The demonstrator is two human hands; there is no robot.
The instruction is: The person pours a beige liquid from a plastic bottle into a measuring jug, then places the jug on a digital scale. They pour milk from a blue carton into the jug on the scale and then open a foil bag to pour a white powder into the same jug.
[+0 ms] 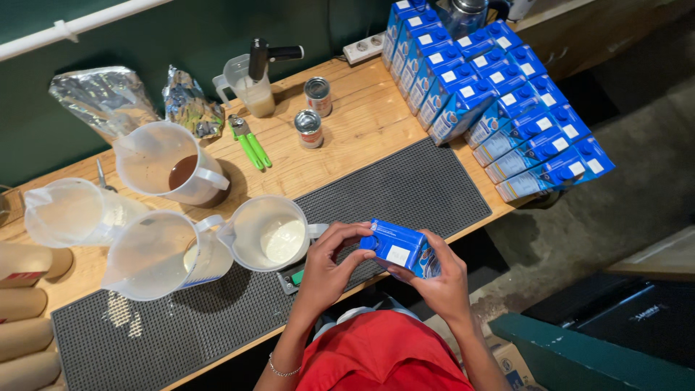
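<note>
Both hands hold one blue carton (400, 248) just past the near edge of the table (362, 123), above the person's red lap. The left hand (327, 269) curls around the carton's left end, fingertips at its cap, and the right hand (439, 284) cups its right end from below, so both are closed on it. A black ribbed mat (405, 190) runs along the table's near edge, and its stretch to the right of the hands lies bare up to the table's right corner. Just left of the hands a jug of white liquid (270, 233) stands on the mat, touching a second jug (163, 255); two more jugs (170, 164) sit farther left and back. At the far right, rows of blue cartons (499, 94) crowd the table's right edge, some overhanging it. Two tins (309, 128) and a green-handled tool (250, 141) lie mid-table.
</note>
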